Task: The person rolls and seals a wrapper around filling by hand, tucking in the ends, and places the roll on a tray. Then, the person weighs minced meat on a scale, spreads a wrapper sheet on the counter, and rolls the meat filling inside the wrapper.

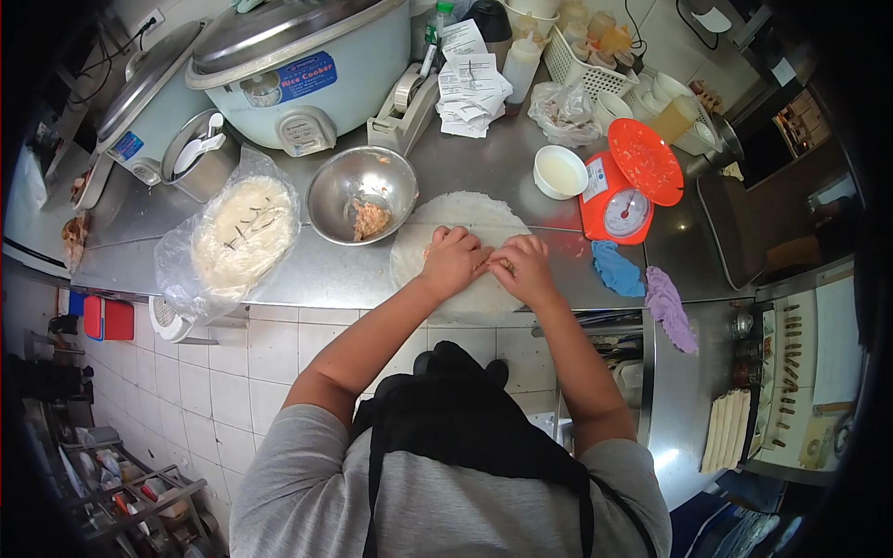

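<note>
A thin round pale sheet lies on the steel counter, its near side reaching past the counter edge. Over its middle, my left hand has its fingers curled down, with a bit of orange filling showing at its left side. My right hand is beside it, fingers pinched together at the sheet. The fingertips of both hands nearly meet, and what they pinch is mostly hidden. Behind them to the left, a steel bowl holds a lump of orange-pink filling.
A plastic-wrapped pale stack lies left. Rice cookers stand behind. At the right are a white bowl, a red scale, a blue cloth and a purple cloth. Rolled pale pieces lie far right.
</note>
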Available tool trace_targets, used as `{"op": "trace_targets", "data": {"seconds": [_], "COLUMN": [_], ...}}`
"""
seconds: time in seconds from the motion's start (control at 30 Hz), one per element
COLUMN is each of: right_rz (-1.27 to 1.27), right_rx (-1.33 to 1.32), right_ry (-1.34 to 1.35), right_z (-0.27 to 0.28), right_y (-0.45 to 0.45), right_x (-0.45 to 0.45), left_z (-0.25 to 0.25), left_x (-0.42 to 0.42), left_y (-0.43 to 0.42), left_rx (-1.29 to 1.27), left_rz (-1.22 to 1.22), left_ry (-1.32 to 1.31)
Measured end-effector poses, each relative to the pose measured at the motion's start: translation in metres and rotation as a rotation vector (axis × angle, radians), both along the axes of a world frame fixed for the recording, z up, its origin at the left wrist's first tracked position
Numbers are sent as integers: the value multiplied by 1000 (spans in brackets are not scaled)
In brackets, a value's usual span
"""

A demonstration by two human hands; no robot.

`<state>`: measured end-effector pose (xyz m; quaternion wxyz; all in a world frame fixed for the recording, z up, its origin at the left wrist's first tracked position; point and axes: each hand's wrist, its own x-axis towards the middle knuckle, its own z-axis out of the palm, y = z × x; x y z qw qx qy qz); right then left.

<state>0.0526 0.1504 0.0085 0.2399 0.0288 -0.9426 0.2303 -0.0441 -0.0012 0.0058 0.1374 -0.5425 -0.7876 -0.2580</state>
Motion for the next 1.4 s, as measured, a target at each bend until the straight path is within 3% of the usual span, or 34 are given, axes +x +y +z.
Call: {"op": "trace_targets", "data": {"seconds": [0.13, 0.3, 0.4, 0.6, 0.73, 0.9, 1.1, 1.2, 1.4], "right_rz": [-46, -168, -75, -204, -131, -178, -44, -163, -96], "right_rx": [-2, -13, 51, 37, 67, 9, 46, -47, 91], "right_ry": [-42, 0, -175, -113, -125, -26, -88, -118, -191], "right_z": [-16, 3, -13, -6, -17, 11, -15, -1, 13], "right_y": [4, -9, -6, -1, 8, 2, 20, 17, 16], "right_x": [1, -1, -2, 8, 11, 15, 20, 20, 6], "left_z": [-3, -1, -1, 5, -2, 3, -5, -4, -7], "left_x": [-2, -3, -5, -2, 0, 4, 9, 10, 11], "left_y": [-1, 0, -3, -2, 2, 6, 18, 19, 21], "left_rx": [-26, -42, -85, -69, -63, -53, -12, -23, -46], "left_rz": [9, 46, 10, -6, -7, -5, -39, -43, -33], "left_ry": [-4, -4, -40, -38, 14, 3, 20, -16, -34]}}
